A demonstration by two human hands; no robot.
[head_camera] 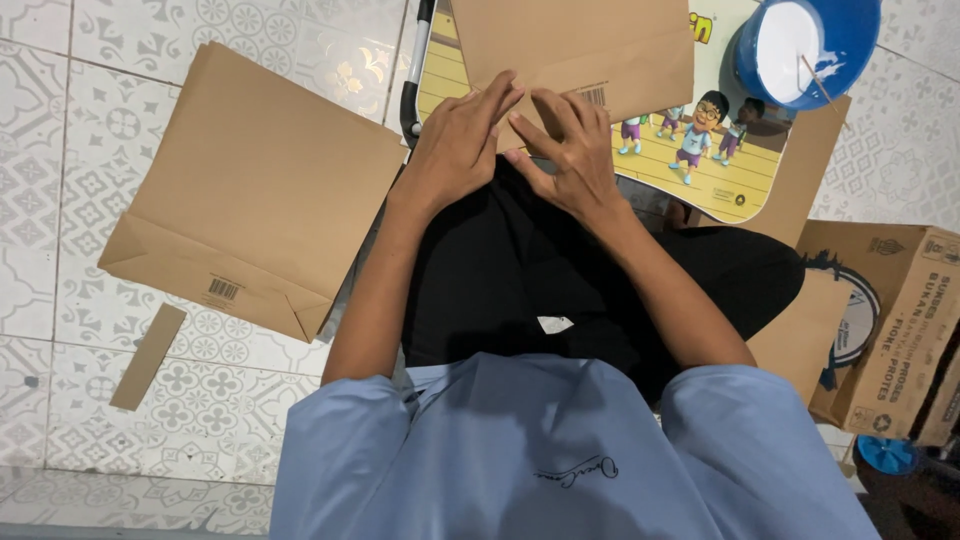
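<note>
A brown paper bag point(580, 45) lies flat on a small lap table point(725, 175) with a cartoon print. My left hand point(455, 145) and my right hand point(570, 150) both press on the bag's near folded edge, fingers bent over the fold. The two hands almost touch at the fingertips. My legs in black trousers sit under them.
Another folded brown paper bag point(255, 190) lies on the patterned tile floor at left, with a cardboard strip point(148, 357) beside it. A blue bowl of white glue point(805, 45) with a stick stands at the table's far right. A cardboard box point(890, 320) sits at right.
</note>
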